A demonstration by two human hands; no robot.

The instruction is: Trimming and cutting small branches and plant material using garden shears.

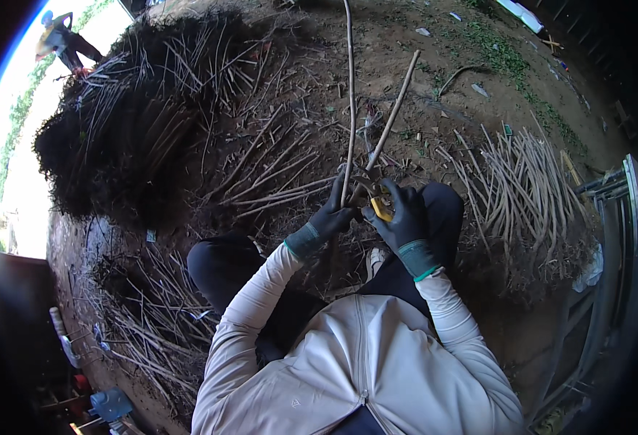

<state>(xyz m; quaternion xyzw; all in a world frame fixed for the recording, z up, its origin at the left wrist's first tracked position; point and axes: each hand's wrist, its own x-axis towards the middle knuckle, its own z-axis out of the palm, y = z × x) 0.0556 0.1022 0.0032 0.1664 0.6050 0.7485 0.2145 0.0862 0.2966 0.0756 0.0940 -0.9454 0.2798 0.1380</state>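
Note:
My left hand [326, 217], in a dark glove with a green cuff, is closed round a long thin woody stem [352, 94] that stands up past the top edge. My right hand [403, 217], gloved alike, grips pruning shears [382, 210] with yellow handles. Their blades are at the stems between my two hands; whether they touch wood I cannot tell. A second, shorter stem [397, 106] rises from the same spot and leans right. Its lower end is hidden among the blades and fingers.
Bundled rooted stems [525, 188] lie to the right, near a metal frame [632, 196]. A big dark heap of brush [116, 145] fills the far left, with a person [65, 43] behind it. Loose sticks [275, 181] lie ahead; more cut sticks [152, 326] lie at the near left.

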